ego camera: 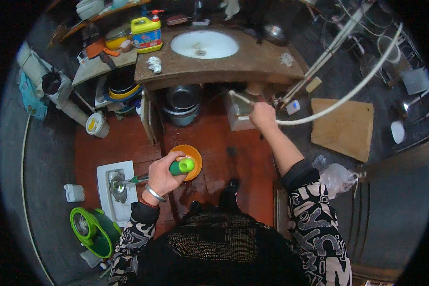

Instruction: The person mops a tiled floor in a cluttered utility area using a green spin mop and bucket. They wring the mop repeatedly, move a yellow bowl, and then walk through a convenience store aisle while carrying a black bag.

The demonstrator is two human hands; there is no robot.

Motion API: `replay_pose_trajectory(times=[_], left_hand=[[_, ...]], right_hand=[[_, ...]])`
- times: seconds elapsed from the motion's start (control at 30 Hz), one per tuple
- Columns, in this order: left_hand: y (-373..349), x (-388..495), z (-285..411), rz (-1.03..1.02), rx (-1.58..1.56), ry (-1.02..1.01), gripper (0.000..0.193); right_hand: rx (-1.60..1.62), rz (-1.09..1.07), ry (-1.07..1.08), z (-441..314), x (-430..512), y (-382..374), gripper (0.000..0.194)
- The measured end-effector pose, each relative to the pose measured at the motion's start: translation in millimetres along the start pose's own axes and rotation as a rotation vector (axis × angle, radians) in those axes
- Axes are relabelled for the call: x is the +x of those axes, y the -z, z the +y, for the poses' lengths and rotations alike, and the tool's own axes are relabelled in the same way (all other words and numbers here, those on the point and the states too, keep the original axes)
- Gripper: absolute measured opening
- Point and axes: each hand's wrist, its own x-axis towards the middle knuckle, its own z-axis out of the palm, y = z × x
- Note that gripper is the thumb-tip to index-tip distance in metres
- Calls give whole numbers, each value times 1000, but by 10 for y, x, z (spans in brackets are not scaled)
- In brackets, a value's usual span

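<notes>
My left hand grips the green handle of a spin mop; the mop's round head rests in a white squat toilet pan set in the floor. Below the handle's end, an orange basin stands on the red floor. My right hand is closed around a pale flexible hose, whose end lies over a clear plastic box under the counter. The hose arcs away to the upper right. To the left of my body stands a green mop bucket.
A brown counter with a white washbasin spans the far side. Metal basins are stacked beneath it. A wooden board lies at the right, near a plastic bag. A white tub stands at the left.
</notes>
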Motion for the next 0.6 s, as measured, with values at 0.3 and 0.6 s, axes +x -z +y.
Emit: replay_pose_trajectory(times=[0.3,0.6], left_hand=[[-197,61,300,151,65,31,37],[-814,970,586,95,145,212,20]], right_hand=[[151,-9,99,514,352,-333,22],[169,-82,229,1518,1391,-710,25]])
